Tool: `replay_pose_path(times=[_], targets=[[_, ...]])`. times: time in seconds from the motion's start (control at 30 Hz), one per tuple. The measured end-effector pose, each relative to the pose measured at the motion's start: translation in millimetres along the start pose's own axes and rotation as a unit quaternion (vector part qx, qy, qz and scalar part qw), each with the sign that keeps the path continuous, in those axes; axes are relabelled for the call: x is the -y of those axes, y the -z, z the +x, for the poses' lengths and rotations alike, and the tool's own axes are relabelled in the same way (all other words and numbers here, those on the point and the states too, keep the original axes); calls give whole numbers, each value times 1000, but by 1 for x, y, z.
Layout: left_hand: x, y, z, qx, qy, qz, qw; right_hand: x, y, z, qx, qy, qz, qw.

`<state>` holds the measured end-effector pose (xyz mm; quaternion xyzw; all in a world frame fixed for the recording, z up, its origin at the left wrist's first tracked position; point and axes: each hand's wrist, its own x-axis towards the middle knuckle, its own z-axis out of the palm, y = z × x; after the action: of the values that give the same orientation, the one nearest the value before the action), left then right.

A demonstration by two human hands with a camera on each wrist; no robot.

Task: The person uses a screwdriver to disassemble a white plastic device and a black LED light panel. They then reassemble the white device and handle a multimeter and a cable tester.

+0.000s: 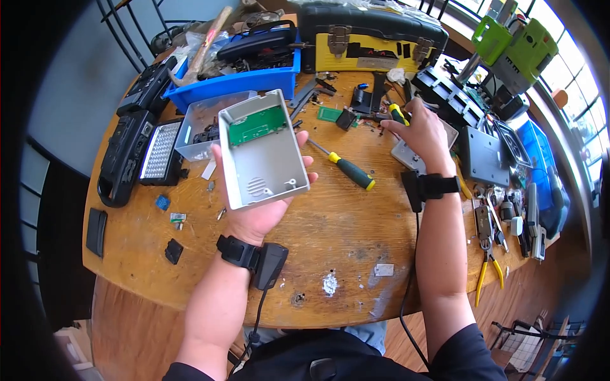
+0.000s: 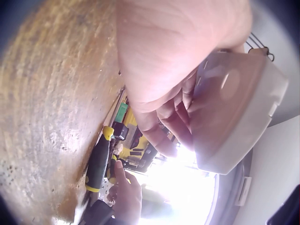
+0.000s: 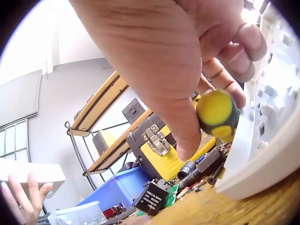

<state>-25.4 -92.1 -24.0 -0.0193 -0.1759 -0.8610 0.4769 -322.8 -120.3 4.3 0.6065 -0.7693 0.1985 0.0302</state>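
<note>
On my upturned left hand (image 1: 257,223) sits a light grey plastic housing (image 1: 267,166), its open side facing up. The thumb grips one side wall and the fingertips show past the other. A green circuit board (image 1: 257,126) lies inside at its far end. My right hand (image 1: 427,132) is at the back right, thumb and fingers around the handle of a yellow and dark green screwdriver (image 3: 216,112). Beneath that hand is another grey plastic shell (image 1: 406,155), with posts along its inner face in the right wrist view. A second screwdriver (image 1: 351,171) lies mid-table between the hands.
A blue bin (image 1: 235,79) with a hammer and a clear tub (image 1: 190,136) stand at the back left. Behind them is a black and yellow toolbox (image 1: 375,47). A green drill press (image 1: 515,54) rises at the back right. Pliers (image 1: 486,241) lie along the right edge.
</note>
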Motion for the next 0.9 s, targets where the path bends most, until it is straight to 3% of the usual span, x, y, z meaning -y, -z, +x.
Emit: replay_pose_path(times=[0.13, 0.23, 0.27, 0.37, 0.5, 0.63, 0.73, 0.8, 0.9], targets=[[1, -3, 0, -4, -10, 26, 1000, 13, 12, 1, 12, 28, 29, 999], [1, -3, 1, -11, -16, 25, 1000, 33, 26, -8, 140, 97, 125, 977], [1, -3, 1, -14, -16, 27, 999, 42, 29, -13, 141, 100, 124, 977], [2, -3, 1, -17, -19, 29, 999, 65, 32, -22, 339, 137, 74, 928], [2, -4, 1, -18, -17, 23, 999, 67, 11, -29, 312, 185, -11, 932], [2, -4, 1, -11, -18, 29, 999, 64, 7, -26, 312, 181, 4, 933], [2, -5, 1, -20, -18, 24, 999, 55, 16, -20, 322, 187, 52, 927], [4, -8, 2, -56, -38, 14, 998, 47, 32, -18, 297, 138, 227, 917], [4, -8, 2, -58, -38, 25, 997, 53, 77, -23, 219, 82, 321, 918]])
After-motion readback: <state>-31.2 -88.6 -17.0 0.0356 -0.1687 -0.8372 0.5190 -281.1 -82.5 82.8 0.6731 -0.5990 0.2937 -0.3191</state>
